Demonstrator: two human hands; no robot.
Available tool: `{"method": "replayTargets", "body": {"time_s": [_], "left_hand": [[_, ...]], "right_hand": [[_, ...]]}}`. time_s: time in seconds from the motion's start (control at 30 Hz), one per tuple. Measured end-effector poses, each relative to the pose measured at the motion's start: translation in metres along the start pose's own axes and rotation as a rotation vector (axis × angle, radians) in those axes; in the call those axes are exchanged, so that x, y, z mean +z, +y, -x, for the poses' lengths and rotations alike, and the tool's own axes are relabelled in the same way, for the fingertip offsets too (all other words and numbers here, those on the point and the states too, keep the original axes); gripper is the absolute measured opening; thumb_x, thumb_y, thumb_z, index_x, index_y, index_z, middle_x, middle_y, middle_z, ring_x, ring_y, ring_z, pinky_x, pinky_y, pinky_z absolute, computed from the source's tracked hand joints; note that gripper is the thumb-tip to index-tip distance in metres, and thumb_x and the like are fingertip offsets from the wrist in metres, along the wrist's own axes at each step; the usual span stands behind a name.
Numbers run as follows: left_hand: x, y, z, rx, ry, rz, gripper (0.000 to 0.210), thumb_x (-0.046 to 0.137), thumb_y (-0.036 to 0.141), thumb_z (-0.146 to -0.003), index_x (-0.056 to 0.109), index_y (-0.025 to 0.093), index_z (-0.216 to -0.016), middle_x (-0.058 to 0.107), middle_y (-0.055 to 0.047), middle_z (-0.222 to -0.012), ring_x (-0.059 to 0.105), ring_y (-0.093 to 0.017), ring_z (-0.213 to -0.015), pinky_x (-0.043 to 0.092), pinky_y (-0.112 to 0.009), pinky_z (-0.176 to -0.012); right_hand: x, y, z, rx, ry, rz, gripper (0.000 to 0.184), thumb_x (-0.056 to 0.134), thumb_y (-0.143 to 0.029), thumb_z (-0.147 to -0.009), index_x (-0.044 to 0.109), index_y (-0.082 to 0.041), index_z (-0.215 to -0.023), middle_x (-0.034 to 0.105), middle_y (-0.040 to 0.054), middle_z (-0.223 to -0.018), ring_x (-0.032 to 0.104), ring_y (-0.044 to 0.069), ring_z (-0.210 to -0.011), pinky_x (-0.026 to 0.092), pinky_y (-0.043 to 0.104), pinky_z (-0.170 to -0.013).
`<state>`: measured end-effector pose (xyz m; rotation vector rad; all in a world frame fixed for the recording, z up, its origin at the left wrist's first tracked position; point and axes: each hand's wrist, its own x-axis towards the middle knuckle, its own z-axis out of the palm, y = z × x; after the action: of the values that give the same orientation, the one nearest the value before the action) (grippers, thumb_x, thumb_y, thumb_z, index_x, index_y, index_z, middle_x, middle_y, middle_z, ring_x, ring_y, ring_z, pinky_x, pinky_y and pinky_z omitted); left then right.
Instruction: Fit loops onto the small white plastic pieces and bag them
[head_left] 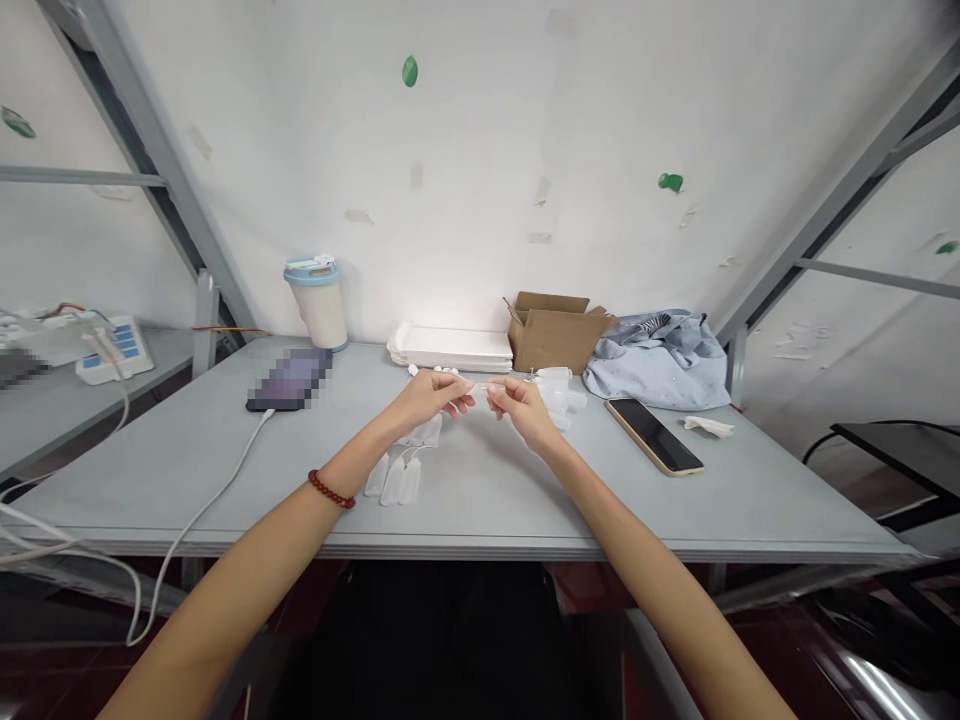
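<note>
My left hand [436, 397], with a dark red bead bracelet [330, 490] on its wrist, is closed in a pinch above the middle of the table. Facing it, my right hand [519, 405] is pinched shut too. Between the two sets of fingertips is a small whitish piece [481, 387], too small to name. Below my left hand lie several translucent white, flat tube-like pieces [401, 480], some with thin strings. More translucent pieces [559, 395] lie beside my right hand. Small white round bits [446, 371] show just behind my left hand.
A stack of white trays [454, 347], an open cardboard box [559, 337] and bunched light-blue cloth [656, 360] line the wall. A phone [654, 436] and crumpled tissue [708, 427] lie right. A lidded cup [319, 305] and charging phone [291, 380] are left, with a trailing cable [217, 497].
</note>
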<state>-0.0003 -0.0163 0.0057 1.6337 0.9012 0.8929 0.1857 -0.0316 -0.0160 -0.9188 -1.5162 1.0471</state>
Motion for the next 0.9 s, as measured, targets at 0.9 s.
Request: {"method": "replayTargets", "body": {"time_s": [0.9], "left_hand": [[0.0056,-0.0041,0.0024,0.257,0.08,-0.391,0.033,0.057,0.041,-0.078,0.056,0.017,-0.055,0.052,0.001,-0.056,0.044,-0.012,-0.057,0.034,-0.025,-0.056]], "right_hand": [[0.0028,-0.0035,0.002,0.115,0.022,-0.095,0.047,0.068,-0.062,-0.068,0.047,-0.02,-0.059,0.029,-0.0084,-0.045,0.033,0.008,-0.041,0.038,0.026,-0.045]]}}
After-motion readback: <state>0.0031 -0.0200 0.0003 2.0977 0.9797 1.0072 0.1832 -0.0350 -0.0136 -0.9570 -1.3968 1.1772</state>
